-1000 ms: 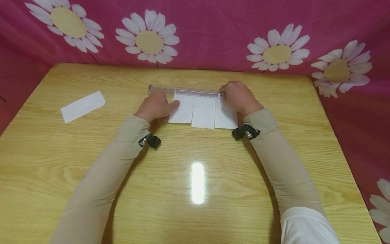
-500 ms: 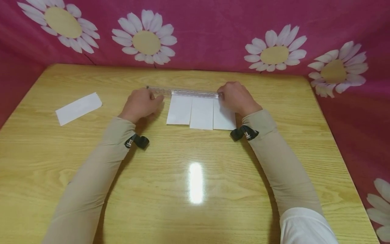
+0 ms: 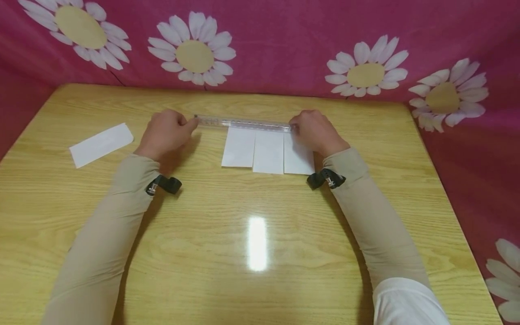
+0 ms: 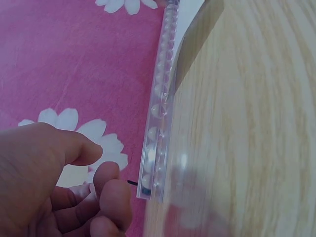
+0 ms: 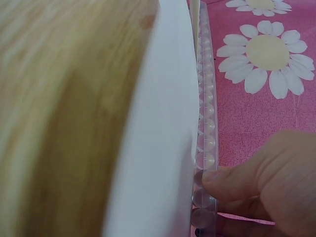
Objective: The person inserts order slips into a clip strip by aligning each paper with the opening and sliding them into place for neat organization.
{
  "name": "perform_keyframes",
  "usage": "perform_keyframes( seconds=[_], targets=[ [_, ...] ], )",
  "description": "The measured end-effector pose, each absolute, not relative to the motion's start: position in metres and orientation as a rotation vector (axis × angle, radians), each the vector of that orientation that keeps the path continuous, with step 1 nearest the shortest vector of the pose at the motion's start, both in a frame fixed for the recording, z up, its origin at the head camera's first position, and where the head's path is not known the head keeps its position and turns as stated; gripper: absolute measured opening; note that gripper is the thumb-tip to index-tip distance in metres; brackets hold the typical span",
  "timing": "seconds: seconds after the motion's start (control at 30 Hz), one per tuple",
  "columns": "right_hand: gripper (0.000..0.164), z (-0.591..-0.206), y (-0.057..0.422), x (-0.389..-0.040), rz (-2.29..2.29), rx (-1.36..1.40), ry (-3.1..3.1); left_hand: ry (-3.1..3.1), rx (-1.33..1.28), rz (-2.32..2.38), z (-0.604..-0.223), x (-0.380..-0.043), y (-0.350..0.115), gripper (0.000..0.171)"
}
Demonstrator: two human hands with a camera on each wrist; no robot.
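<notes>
A clear plastic ticket rail (image 3: 256, 125), with a row of round balls inside it, runs sideways near the table's back. My right hand (image 3: 314, 131) pinches its right end; in the right wrist view the thumb presses on the rail's face. Three white paper slips (image 3: 268, 151) stick out side by side from the rail's near edge, the rightmost partly hidden by my right hand. Just beyond the rail's left end is my left hand (image 3: 164, 133). The left wrist view shows its fingers (image 4: 116, 202) loosely curled, apart from the rail and holding nothing.
Another white paper slip (image 3: 101, 144) lies alone at the left of the wooden table (image 3: 211, 234). A pink cloth (image 3: 280, 49) with daisies hangs behind the back edge and along the sides. Black bands with small devices are on both wrists.
My left hand has moved left, away from the leftmost slip and along the rail to past its end. My right hand keeps its grip with little movement.
</notes>
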State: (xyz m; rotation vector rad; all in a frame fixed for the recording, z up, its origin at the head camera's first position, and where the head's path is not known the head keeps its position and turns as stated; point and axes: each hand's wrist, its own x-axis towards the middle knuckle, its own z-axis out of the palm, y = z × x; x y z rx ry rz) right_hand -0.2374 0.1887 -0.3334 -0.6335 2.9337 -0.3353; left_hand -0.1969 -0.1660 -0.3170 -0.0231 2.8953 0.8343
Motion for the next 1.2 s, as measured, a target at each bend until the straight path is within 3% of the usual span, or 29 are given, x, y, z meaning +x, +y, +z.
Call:
perform_keyframes(
  seconds=[1.2],
  targets=[
    [0.034, -0.331, 0.186, -0.237, -0.301, -0.601, 2.911, 2.878, -0.134, 0.986, -0.304, -0.19, -0.214, 0.059]
  ],
)
